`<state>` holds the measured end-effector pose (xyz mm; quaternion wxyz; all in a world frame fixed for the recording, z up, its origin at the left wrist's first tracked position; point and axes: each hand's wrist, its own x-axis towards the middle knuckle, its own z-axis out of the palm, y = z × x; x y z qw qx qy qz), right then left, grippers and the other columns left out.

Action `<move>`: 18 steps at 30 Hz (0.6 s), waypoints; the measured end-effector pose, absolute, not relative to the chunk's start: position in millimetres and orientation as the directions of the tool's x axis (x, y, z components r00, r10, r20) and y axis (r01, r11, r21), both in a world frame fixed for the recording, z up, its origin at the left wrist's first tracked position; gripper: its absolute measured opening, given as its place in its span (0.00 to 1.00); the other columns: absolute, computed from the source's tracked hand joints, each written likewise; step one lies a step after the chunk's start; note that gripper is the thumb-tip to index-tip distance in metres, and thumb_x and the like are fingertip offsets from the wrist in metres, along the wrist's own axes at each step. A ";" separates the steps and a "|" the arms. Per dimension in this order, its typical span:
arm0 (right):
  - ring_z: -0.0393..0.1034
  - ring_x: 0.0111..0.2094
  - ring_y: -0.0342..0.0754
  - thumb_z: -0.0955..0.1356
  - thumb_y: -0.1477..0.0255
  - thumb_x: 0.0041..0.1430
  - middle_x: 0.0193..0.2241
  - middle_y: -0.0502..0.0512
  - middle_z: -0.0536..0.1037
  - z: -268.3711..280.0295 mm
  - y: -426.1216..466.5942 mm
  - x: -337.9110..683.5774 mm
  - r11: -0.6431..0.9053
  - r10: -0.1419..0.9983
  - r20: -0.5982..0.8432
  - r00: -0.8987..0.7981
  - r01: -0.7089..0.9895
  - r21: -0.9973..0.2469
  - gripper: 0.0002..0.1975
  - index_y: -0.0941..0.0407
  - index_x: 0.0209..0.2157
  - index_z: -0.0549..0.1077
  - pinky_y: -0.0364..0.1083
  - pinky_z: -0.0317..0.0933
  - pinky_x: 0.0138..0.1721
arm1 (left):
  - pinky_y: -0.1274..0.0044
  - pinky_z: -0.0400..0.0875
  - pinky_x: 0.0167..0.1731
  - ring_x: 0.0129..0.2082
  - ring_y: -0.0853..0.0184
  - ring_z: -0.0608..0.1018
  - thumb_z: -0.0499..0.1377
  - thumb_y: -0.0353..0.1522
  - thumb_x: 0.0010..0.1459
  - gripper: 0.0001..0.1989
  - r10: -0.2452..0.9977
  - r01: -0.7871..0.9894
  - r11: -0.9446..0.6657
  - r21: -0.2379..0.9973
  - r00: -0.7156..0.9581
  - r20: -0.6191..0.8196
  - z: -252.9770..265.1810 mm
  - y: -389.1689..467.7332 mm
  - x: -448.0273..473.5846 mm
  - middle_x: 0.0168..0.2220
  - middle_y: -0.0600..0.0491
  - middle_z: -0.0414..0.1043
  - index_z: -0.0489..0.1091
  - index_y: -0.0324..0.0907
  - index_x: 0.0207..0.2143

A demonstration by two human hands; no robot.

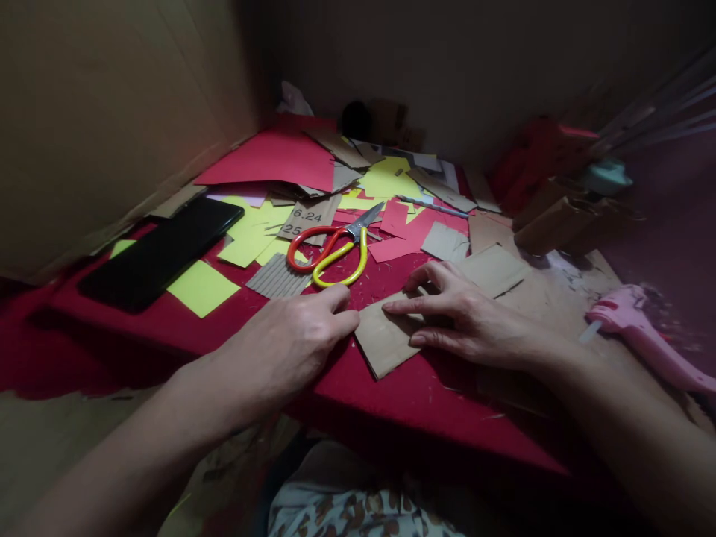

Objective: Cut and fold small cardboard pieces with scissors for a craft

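A small rectangular piece of cardboard lies near the front edge of the red-covered table. My left hand is closed, thumb and fingers pressed together at the cardboard's left edge; the fingertips are partly hidden. Across the top of the same piece rests my right hand, its index finger and thumb stretched out and apart. Just beyond my left hand are scissors with one red and one yellow handle, blades pointing away. Beside them lie a corrugated cardboard scrap and a printed cardboard scrap.
A black phone and a yellow paper square lie on the left. Red paper and several scraps cover the back. A pink glue gun is at right, near folded brown cardboard. A large cardboard panel stands at left.
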<state>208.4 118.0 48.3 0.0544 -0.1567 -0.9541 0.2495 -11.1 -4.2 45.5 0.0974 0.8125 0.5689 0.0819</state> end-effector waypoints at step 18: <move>0.60 0.46 0.50 0.70 0.71 0.59 0.42 0.57 0.66 47.4 126.4 209.0 0.808 0.328 0.066 -0.942 0.244 -0.536 0.15 0.50 0.48 0.75 0.52 0.60 0.49 | 0.75 0.75 0.40 0.46 0.63 0.76 0.47 0.25 0.64 0.17 0.835 0.780 -0.550 0.298 0.527 0.159 32.6 14.1 27.9 0.53 0.45 0.68 0.64 0.42 0.53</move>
